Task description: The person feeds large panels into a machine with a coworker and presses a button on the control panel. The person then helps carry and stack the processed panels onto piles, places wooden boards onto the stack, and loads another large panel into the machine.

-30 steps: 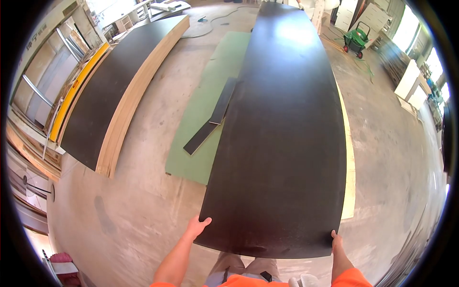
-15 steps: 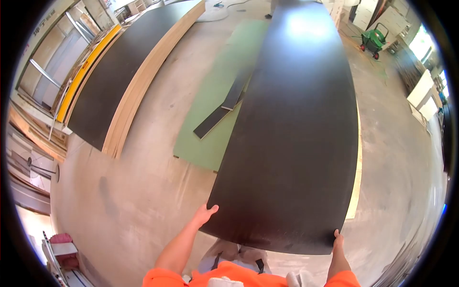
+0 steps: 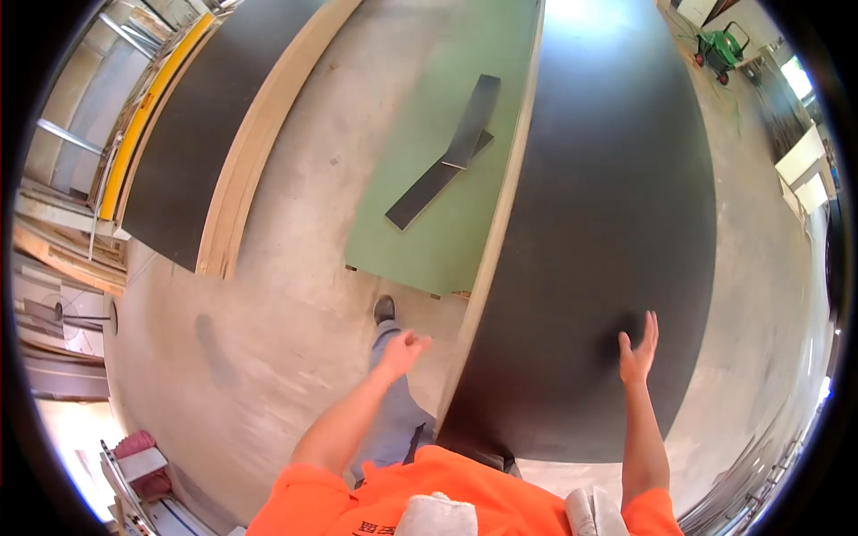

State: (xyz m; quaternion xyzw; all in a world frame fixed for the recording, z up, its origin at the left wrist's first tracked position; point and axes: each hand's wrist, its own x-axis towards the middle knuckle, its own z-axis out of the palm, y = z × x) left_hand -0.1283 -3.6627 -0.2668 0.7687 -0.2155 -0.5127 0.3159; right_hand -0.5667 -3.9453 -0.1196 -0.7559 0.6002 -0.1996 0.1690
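A large black panel [image 3: 608,232] lies flat on the right, a pale edge [image 3: 502,232] running along its left side. My right hand [image 3: 638,350] hovers over its near part, fingers stretched and thumb apart, with a dark shadow or reflection beside it. It holds nothing. Left of the panel, my left hand [image 3: 402,352] is in the air above my leg, clear of the panel; its fingers are loosely bent and apart, with nothing visible in them. Two narrow black strips [image 3: 435,189] lie crossed on a green board [image 3: 384,241] nearby.
On the left stands a thick stack of boards with a black top [image 3: 201,134] and pale wooden sides. A yellow beam [image 3: 152,116] runs beyond it. A green wheeled machine [image 3: 719,49] stands at the far right. Concrete floor [image 3: 268,357] lies between the stacks.
Both hands have let go of the panel's near corners. The panel now lies farther right in view, its pale left edge showing. My right hand has moved forward over it; one foot has stepped forward.
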